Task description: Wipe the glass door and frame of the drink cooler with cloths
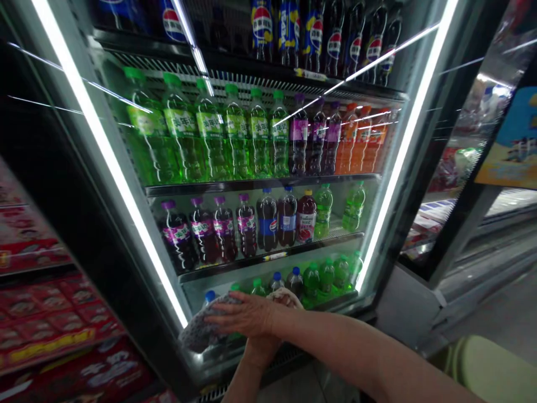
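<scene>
My right hand (247, 314) lies with its fingers stretched over a grey patterned cloth (201, 330), pressing it against the glass door (268, 184) of a drinks fridge near its lower left corner. Crossing beneath my right wrist is my left hand (264, 350), mostly hidden by it. A pale pinkish cloth (289, 298) bunches out beyond the wrist, where my left hand appears to hold it; those fingers are largely covered. Behind the glass, near both hands, stand bottles with blue caps (277, 280) and green bottles (327, 274) on the lowest shelf.
Upper shelves hold green soda bottles (176, 129), purple-capped bottles (201, 229) and orange bottles (364, 137). Bright light strips (104, 151) run along the door's sides. Red packages (54, 313) fill shelving at left. A pale green rounded object (486, 366) stands at lower right.
</scene>
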Motion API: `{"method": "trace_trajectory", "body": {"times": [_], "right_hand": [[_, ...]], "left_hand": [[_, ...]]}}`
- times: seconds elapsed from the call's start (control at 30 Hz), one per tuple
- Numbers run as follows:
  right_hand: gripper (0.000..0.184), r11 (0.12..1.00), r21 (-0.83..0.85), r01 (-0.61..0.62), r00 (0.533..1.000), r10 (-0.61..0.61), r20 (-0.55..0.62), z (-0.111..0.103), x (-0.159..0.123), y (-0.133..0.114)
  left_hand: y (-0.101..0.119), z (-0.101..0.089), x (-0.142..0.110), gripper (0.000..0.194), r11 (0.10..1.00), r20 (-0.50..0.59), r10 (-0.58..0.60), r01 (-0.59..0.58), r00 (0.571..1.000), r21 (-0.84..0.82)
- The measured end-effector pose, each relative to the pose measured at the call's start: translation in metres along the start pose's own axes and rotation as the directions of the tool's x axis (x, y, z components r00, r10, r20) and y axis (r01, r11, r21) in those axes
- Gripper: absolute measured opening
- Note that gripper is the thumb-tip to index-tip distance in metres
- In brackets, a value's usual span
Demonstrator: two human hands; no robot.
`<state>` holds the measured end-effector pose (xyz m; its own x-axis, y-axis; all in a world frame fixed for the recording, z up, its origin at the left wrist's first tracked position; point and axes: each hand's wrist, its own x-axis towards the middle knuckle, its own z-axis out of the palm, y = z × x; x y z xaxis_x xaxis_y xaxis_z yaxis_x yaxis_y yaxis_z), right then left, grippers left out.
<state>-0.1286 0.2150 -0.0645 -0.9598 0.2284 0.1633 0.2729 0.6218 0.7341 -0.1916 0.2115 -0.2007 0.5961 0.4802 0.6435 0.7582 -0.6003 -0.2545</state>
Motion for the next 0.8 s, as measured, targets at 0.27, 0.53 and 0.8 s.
{"method": "trace_trajectory", "body": {"times": [0.27, 0.53, 0.8], "right_hand": [[0.06, 0.97, -0.004, -0.241, 0.954, 0.237, -0.183, -0.033, -0.036, 0.103], [0.064, 0.735, -0.038, -0.678, 0.649, 0.573, -0.501, -0.102, -0.087, 0.242], [0.062, 0.545, 0.045, -0.837, 0.39, 0.654, -0.648, -0.085, -0.167, 0.275]], "left_hand": [[-0.007, -0.02, 0.001, 0.058, 0.996, -0.074, 0.083, -0.079, 0.994, 0.048], [-0.004, -0.02, 0.009, 0.056, 0.999, -0.072, 0.045, -0.047, 0.996, -0.017], [-0.006, -0.026, 0.014, 0.059, 0.998, -0.072, 0.055, -0.057, 0.996, -0.025]]}}
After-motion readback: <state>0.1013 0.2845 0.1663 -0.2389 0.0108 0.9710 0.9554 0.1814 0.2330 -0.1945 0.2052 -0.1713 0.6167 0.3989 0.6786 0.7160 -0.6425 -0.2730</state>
